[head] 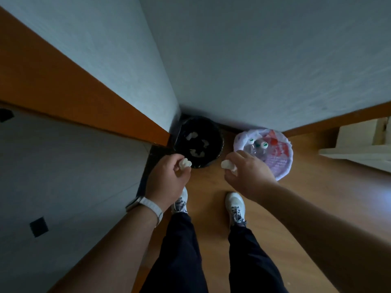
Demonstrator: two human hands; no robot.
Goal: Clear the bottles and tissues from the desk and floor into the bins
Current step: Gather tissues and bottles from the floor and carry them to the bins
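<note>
Over the floor (209, 182), a first tissue (185, 163) is pinched by the left hand (167, 178). A second tissue (227, 164) is pinched by the right hand (247, 172).

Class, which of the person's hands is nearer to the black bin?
Left. The left hand, pinching a tissue, is at the near rim of the black bin; the right hand, holding a second tissue, is off to its right, by the white-lined bin.

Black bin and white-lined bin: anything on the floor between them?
Nothing. In the head view only a narrow strip of bare wooden floor separates the black bin from the white-lined bin.
</note>
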